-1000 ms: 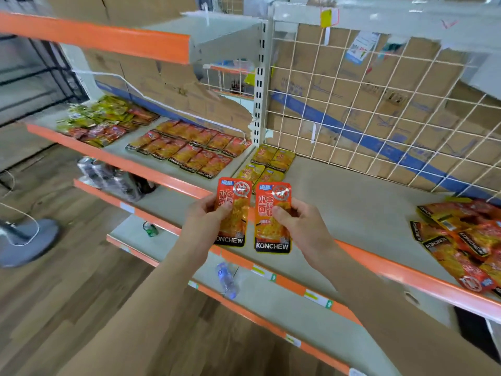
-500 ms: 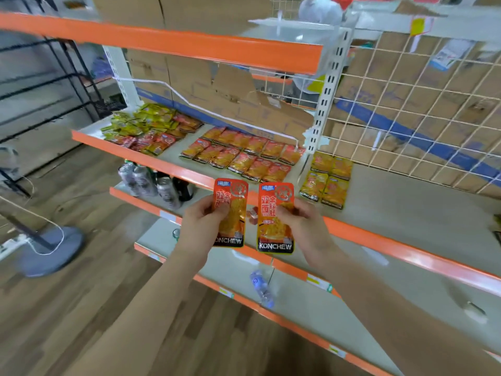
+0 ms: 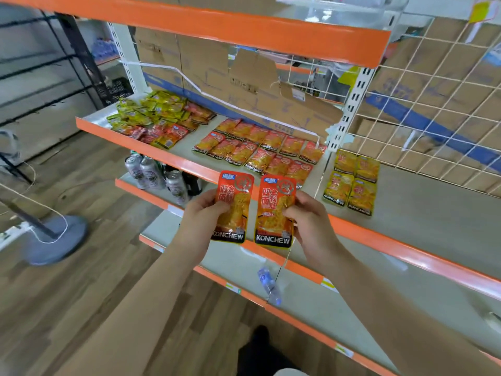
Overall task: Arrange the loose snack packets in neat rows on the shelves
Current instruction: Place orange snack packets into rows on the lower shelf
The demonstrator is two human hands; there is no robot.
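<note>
Two packets are held up: your left hand (image 3: 199, 218) pinches the left packet (image 3: 238, 210), your right hand (image 3: 311, 223) pinches the right packet (image 3: 271, 202). Just past your hands, red rows (image 3: 260, 150) lie neat. Farther left, the messy pile (image 3: 157, 118) is not sorted yet.

Grey shelf (image 3: 433, 213), orange-edged — red packet rows (image 3: 260, 150), four yellow packets (image 3: 351, 183), a loose heap (image 3: 157, 118) at left

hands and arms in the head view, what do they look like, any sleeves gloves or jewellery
Both are bare. The left hand and right hand wear no gloves, and no rings show. The left forearm and right forearm are uncovered to the frame's edge: no sleeve, watch or band in view.
</note>
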